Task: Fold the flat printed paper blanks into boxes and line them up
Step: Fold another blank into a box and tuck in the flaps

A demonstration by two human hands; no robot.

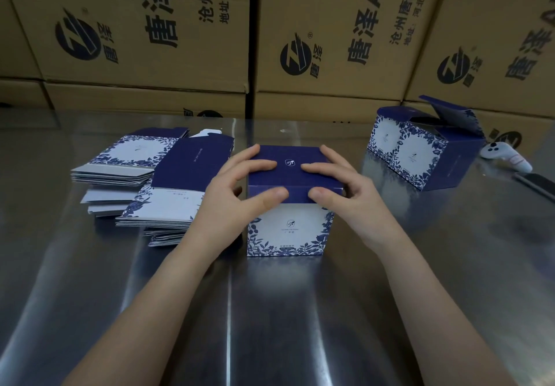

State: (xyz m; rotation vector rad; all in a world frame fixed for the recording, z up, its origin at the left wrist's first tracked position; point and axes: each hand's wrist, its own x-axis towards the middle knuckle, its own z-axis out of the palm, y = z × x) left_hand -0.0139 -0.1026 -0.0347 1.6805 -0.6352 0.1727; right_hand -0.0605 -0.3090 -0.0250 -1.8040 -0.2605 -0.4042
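**Box at desk centre**

The left hand and right hand pinch its lid's front edge, covering its sides; the small print is illegible. The shiny metal desk fronts stacked cartons, their printing cut off.

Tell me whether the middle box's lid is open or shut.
Shut: the blue lid lies flat across the box, front flap folded down, left hand and right hand gripping it.

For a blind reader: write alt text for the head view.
Left hand and right hand hold down the lid of a blue-and-white box on a metal table. Flat blanks lie stacked left; two open-lidded boxes stand right.
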